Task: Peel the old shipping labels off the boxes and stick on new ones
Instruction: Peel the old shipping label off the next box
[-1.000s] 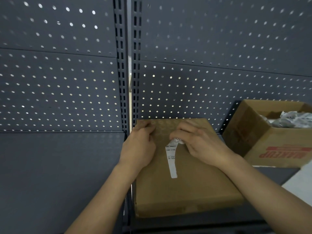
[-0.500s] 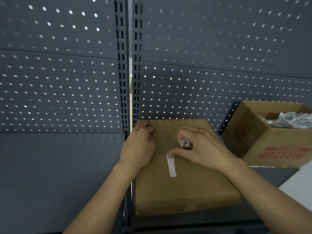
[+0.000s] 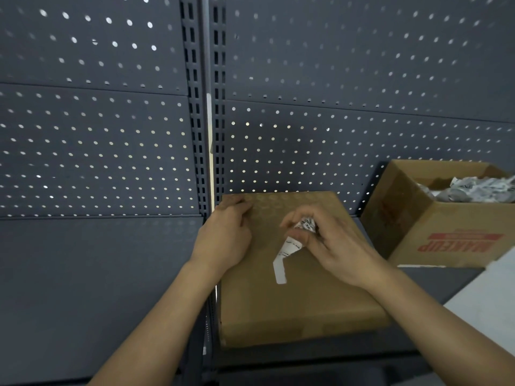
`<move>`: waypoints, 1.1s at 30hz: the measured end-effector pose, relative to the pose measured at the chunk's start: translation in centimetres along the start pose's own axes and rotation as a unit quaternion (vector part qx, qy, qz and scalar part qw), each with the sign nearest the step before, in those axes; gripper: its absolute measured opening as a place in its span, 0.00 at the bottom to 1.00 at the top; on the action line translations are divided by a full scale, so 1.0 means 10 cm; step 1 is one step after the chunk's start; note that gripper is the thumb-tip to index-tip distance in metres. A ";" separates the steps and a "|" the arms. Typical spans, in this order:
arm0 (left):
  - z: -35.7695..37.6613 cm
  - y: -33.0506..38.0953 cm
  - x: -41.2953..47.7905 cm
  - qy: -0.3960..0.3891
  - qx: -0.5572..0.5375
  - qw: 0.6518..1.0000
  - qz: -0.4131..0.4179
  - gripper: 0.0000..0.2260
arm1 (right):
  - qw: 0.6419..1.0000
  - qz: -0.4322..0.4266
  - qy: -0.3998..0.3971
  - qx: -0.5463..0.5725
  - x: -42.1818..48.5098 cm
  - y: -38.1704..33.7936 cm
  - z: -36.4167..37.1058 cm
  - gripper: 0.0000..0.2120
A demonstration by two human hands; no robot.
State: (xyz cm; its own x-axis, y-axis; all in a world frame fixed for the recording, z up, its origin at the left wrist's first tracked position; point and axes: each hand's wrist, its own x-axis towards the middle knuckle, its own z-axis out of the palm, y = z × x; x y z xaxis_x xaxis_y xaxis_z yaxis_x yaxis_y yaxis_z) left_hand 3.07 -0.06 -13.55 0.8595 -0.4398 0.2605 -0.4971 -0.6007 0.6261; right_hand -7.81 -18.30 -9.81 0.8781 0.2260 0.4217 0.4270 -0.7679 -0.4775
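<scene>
A flat brown cardboard box (image 3: pixel 292 307) lies on a dark shelf in front of me. A narrow white strip of old label (image 3: pixel 281 267) runs down its top; the lower end still sticks to the cardboard, the upper end is lifted and crumpled. My right hand (image 3: pixel 331 246) pinches that crumpled upper end between thumb and fingers, just above the box. My left hand (image 3: pixel 225 235) rests palm-down on the box's far left corner, fingers curled over the edge, pressing it down.
An open cardboard box (image 3: pixel 446 235) with red print stands at the right, holding crumpled white paper scraps (image 3: pixel 473 188). Dark perforated back panels (image 3: pixel 111 135) and a slotted upright (image 3: pixel 207 107) rise behind. A pale surface (image 3: pixel 490 296) shows at the lower right.
My right hand has pulled the crumpled label end up and to the right, so more of the strip has lifted off the box. My left hand has stayed put on the corner.
</scene>
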 end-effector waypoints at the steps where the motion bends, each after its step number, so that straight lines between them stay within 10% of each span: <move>1: 0.00 0.01 -0.01 -0.003 0.006 1.000 0.003 0.20 | 1.000 -0.003 0.008 -0.007 -0.01 0.00 0.01 0.17; 3: -0.01 0.01 -0.01 -0.004 0.016 1.000 0.010 0.19 | 1.000 0.004 0.005 0.016 -0.03 -0.01 0.03 0.27; 16: 0.00 0.00 -0.03 0.000 0.037 0.999 0.010 0.15 | 0.974 0.052 0.175 0.132 -0.09 0.04 0.03 0.10; 23: -0.03 0.06 -0.05 0.028 0.062 0.997 0.022 0.12 | 0.972 0.157 0.116 0.131 -0.12 0.00 -0.03 0.27; 33: -0.07 0.04 -0.01 0.044 0.069 0.993 0.089 0.09 | 0.978 0.183 0.076 0.061 -0.25 0.01 -0.08 0.25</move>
State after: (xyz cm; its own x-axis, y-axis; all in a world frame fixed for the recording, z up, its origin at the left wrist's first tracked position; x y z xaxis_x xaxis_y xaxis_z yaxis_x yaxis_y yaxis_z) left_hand 2.87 0.17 -12.84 0.7607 -0.4903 0.4254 -0.6482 -0.6074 0.4592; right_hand -10.11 -19.40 -10.33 0.9385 -0.1496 0.3113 0.1214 -0.7008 -0.7030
